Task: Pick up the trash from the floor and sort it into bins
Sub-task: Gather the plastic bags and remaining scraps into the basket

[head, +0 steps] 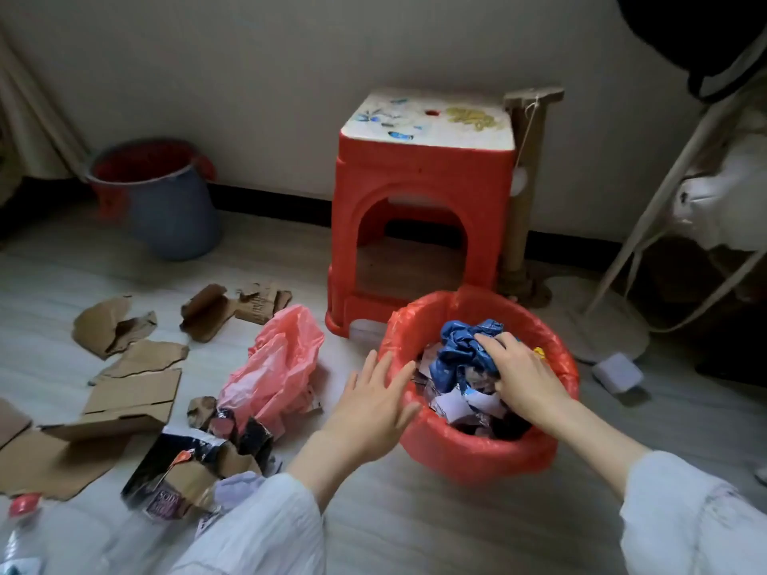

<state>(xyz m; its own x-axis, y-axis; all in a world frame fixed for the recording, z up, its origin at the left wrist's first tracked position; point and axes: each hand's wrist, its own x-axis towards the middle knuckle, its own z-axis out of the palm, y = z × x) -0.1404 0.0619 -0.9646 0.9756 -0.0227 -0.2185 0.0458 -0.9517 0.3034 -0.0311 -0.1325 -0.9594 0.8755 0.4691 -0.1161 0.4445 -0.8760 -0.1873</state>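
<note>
Pressing down inside the red bin, the right hand lay over a crumpled blue wrapper, its fingers curled onto the plastic on top of torn paper scraps. The left hand was spread flat with straight fingers, its fingertips at the bin's near rim. On the floor to the left lay a pink plastic bag, torn cardboard pieces, a dark carton and a clear bottle at the lower corner. A red stool stood behind the bin, and a blue bucket sat by the wall.
</note>
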